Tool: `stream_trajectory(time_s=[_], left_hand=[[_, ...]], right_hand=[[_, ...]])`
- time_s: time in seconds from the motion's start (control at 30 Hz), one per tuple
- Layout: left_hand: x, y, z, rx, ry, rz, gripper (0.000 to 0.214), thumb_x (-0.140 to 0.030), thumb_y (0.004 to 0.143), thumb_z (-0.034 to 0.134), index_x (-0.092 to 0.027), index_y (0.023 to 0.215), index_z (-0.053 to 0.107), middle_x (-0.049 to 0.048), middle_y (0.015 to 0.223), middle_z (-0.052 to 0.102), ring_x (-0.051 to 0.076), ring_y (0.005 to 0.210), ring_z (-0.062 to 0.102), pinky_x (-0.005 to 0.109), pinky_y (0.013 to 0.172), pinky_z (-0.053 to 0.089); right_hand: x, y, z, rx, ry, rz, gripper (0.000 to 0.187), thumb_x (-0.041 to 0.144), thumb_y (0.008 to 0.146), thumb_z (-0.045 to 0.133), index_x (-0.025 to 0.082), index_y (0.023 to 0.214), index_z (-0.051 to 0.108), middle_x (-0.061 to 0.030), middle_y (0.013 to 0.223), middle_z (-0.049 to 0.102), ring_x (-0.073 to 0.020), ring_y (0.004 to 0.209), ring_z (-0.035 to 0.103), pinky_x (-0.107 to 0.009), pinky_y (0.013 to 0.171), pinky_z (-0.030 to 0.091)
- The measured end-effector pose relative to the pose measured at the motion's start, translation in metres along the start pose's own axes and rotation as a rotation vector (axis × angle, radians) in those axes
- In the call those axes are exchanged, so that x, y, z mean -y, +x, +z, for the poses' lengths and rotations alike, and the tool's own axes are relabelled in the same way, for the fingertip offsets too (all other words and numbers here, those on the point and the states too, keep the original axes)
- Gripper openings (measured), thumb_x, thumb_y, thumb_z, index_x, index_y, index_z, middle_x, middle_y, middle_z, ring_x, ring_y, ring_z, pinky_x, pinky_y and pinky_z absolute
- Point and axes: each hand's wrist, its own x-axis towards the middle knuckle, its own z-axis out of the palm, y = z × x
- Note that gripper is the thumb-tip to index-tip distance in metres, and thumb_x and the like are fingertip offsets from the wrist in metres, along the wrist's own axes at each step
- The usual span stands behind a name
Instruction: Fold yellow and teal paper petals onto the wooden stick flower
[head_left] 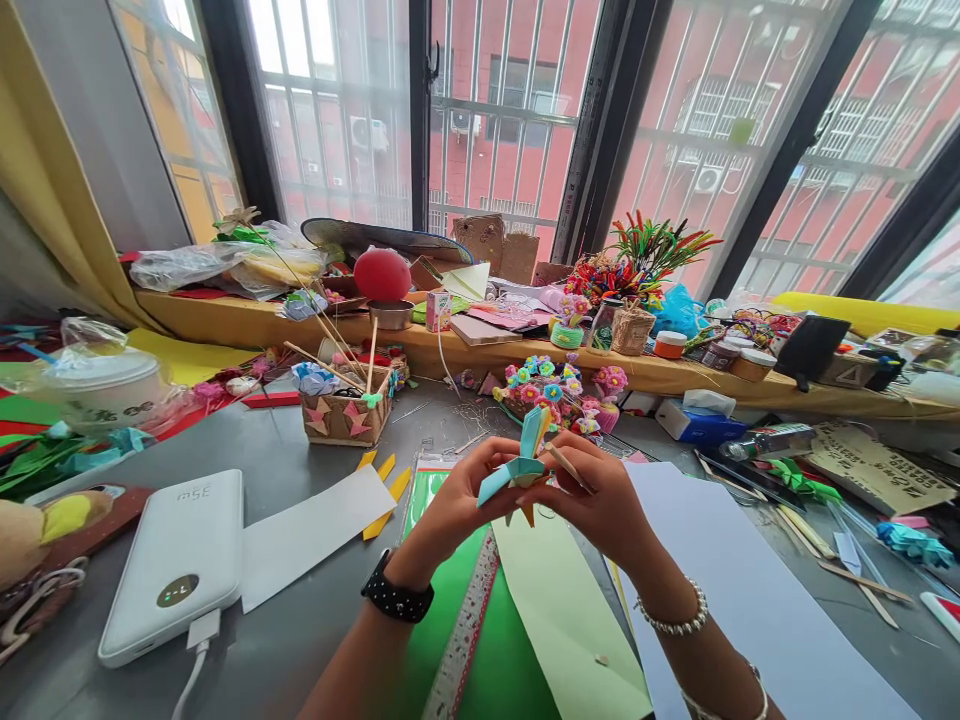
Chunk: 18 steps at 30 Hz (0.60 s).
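A folded paper piece (pixel 521 468) in light blue with yellow parts is held up over the middle of the table. My left hand (pixel 459 492), with a black dotted watch band at the wrist, pinches its left side. On its right side, my right hand (pixel 596 492) also grips it, fingers closed. A thin tan stick (pixel 568 466) pokes out between the right fingers; its far end is hidden. Below the hands lie a pale green paper sheet (pixel 566 600), a patterned ruler (pixel 466 630) and a green packet (pixel 427 620). Several yellow folded strips (pixel 386 495) lie to the left.
A white power bank (pixel 180 560) with a cable lies at left beside a white paper strip (pixel 315 535). White sheets (pixel 750 600) cover the right. Behind stand a cardboard box (pixel 349 415) with sticks, colourful craft flowers (pixel 547 385) and a cluttered sill (pixel 480 355).
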Motion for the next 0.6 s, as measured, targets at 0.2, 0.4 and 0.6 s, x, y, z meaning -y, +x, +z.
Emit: stream_trajectory(time_s=[0.2, 0.4, 0.6], left_hand=[[0.0041, 0.0018, 0.0036, -0.009, -0.052, 0.051, 0.043, -0.023, 0.073, 0.062, -0.031, 0.104, 0.034, -0.0033, 0.089, 0.049, 0.008, 0.064, 0.050, 0.021, 0.057, 0.040], [0.0099, 0.0036, 0.0046, -0.100, -0.023, 0.089, 0.027, -0.023, 0.072, 0.063, -0.024, 0.089, 0.042, -0.0024, 0.090, 0.047, 0.008, 0.066, 0.049, 0.018, 0.054, 0.036], [0.0075, 0.0033, 0.0096, -0.161, -0.101, 0.106, 0.032, -0.020, 0.070, 0.065, -0.024, 0.087, 0.038, -0.0028, 0.090, 0.044, 0.008, 0.068, 0.050, 0.018, 0.055, 0.038]], right_hand=[[-0.0009, 0.0009, -0.0015, -0.037, -0.054, 0.032, 0.008, 0.018, 0.076, 0.058, 0.018, 0.068, 0.061, 0.0011, 0.062, 0.051, -0.0110, 0.059, 0.047, -0.021, 0.050, 0.039], [-0.0012, 0.0026, -0.0011, -0.073, -0.093, 0.077, 0.016, 0.023, 0.078, 0.055, 0.017, 0.063, 0.058, 0.0016, 0.058, 0.046, -0.0116, 0.055, 0.043, -0.023, 0.049, 0.036], [-0.0019, 0.0028, -0.0004, -0.088, -0.098, 0.102, 0.017, 0.027, 0.078, 0.056, 0.018, 0.063, 0.058, 0.0023, 0.056, 0.045, -0.0118, 0.054, 0.041, -0.023, 0.049, 0.036]])
